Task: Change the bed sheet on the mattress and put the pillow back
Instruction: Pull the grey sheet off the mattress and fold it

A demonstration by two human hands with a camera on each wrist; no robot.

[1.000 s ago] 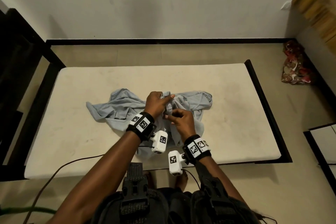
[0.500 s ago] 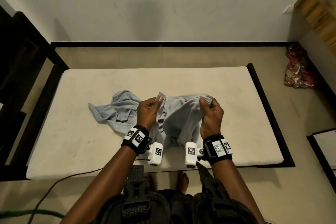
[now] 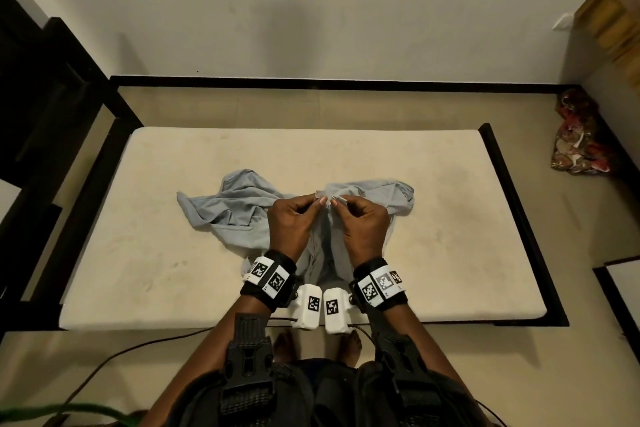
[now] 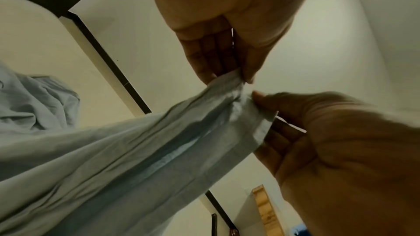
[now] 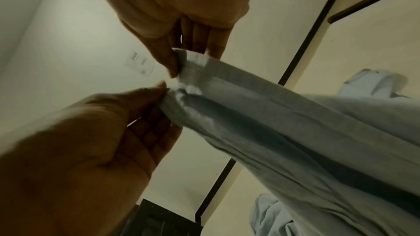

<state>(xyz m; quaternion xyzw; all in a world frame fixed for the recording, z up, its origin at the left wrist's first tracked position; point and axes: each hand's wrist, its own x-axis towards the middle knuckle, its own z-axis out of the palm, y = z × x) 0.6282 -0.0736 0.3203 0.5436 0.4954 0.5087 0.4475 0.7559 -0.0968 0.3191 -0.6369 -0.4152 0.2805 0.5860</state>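
Observation:
A crumpled pale blue bed sheet [image 3: 235, 204] lies in the middle of the bare cream mattress [image 3: 173, 253]. My left hand [image 3: 313, 199] and right hand [image 3: 337, 199] are raised close together above it, each pinching the sheet's hemmed edge between thumb and fingers. In the left wrist view my left hand [image 4: 238, 76] pinches the hem of the bed sheet [image 4: 136, 150] from above, and the right hand [image 4: 256, 100] pinches it just beside. The right wrist view shows the right hand [image 5: 179, 64] and the left hand [image 5: 163, 91] on the same bunched edge of the bed sheet [image 5: 295, 123].
The mattress sits in a low black frame [image 3: 519, 229] on a beige floor. A red floral fabric bundle [image 3: 578, 146] lies on the floor at the right wall. Dark furniture [image 3: 45, 107] stands at the left, a wooden unit [image 3: 616, 28] at the right. A cable [image 3: 114, 357] runs near my feet.
Half a second ago my hands held the sheet well apart. They have come together at the middle, and both now pinch the hem side by side.

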